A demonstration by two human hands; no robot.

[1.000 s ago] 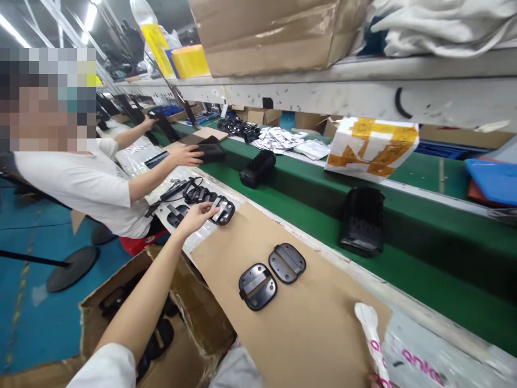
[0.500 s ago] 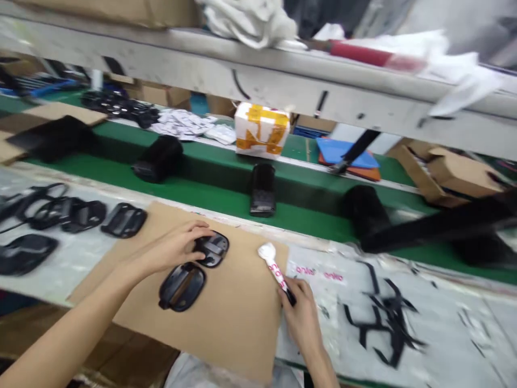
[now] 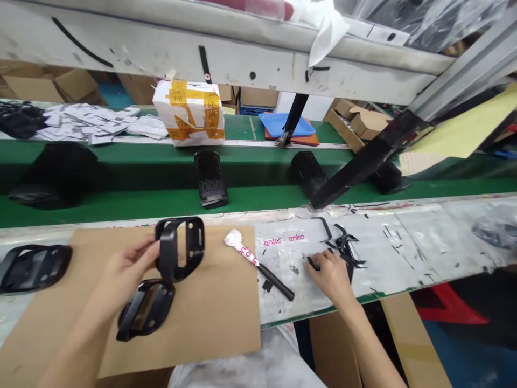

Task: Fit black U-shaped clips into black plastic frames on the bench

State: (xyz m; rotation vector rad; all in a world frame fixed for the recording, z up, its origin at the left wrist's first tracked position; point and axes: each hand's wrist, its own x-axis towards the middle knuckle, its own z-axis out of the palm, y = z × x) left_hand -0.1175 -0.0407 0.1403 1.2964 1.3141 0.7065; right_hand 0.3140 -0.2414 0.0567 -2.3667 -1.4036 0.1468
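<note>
My left hand (image 3: 125,269) grips a black plastic cover (image 3: 180,248) and holds it up on edge above a brown cardboard sheet (image 3: 218,318). A second black cover (image 3: 145,310) lies flat on the cardboard just below it. My right hand (image 3: 331,275) rests on the plastic-covered bench, fingers curled on a small black piece (image 3: 313,264) beside a pile of thin black plastic strips (image 3: 343,245). A black-handled tool with a wrapped white tip (image 3: 258,264) lies loose between my hands.
A green conveyor belt (image 3: 258,196) runs behind the bench with several black cylindrical housings (image 3: 210,178) on it. A taped white box (image 3: 189,113), white packets (image 3: 89,121) and a blue tray (image 3: 283,124) lie beyond. Another black cover (image 3: 34,267) lies at far left.
The view swung right, away from the co-worker. My left hand lifted one cover off the cardboard. My right hand let go of the wrapped tool and moved right to the black strips.
</note>
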